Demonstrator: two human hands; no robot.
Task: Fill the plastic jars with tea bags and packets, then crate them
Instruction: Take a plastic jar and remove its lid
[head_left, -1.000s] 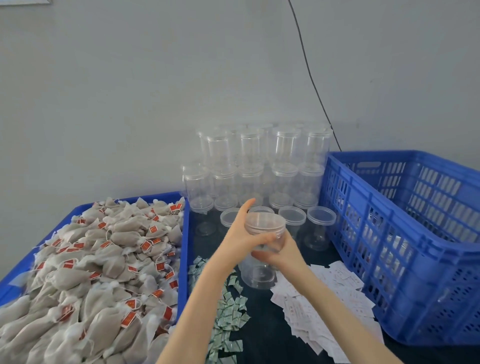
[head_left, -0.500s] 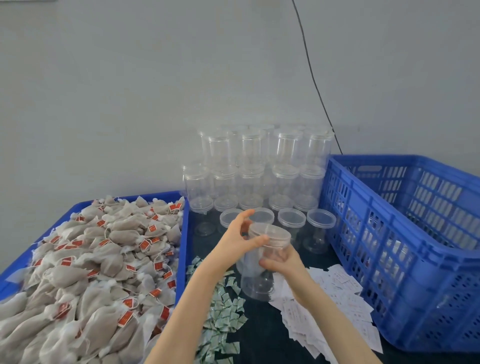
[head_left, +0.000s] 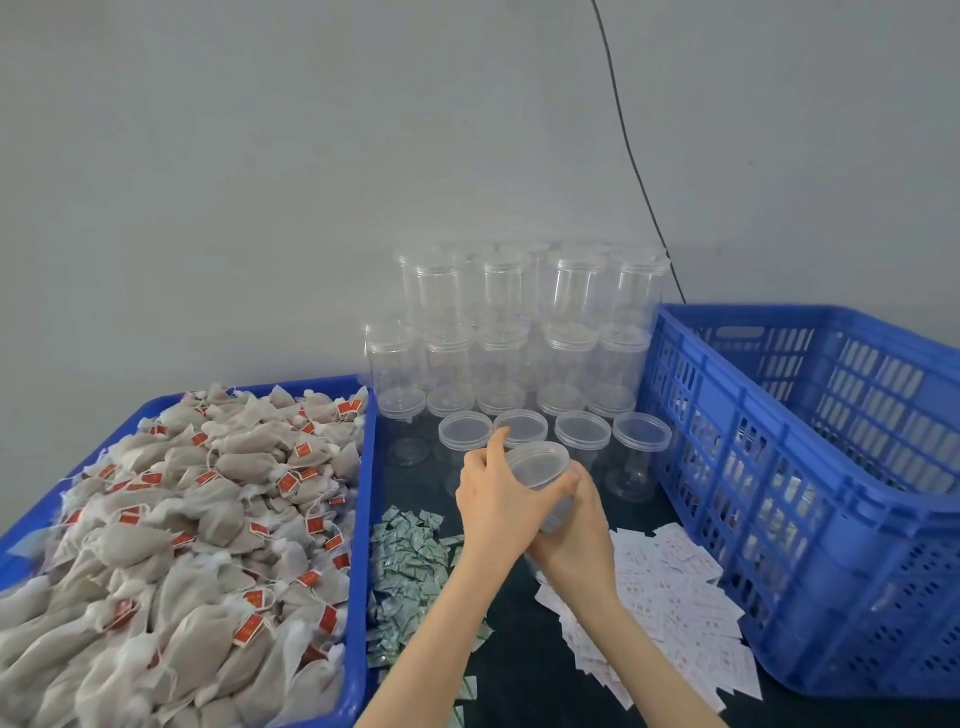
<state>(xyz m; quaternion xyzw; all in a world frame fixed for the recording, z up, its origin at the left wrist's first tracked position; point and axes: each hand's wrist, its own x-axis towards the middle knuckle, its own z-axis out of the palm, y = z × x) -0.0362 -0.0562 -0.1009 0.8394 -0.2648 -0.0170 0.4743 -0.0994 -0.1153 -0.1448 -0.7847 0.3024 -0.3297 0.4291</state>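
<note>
Two hands hold one clear jar in the centre of the frame.

The left hand (head_left: 498, 486) curls its grip around the lid (head_left: 537, 464), and the right hand (head_left: 576, 525) wraps the tilted jar (head_left: 556, 512) body from below. Tea bags (head_left: 171, 525) fill the blue tray (head_left: 363, 519) at left; green packets (head_left: 410, 566) and white packets (head_left: 670, 597) lie on the dark bench (head_left: 514, 670). The blue crate (head_left: 810, 499) stands at right, the stacked jars (head_left: 519, 332) behind.
</note>
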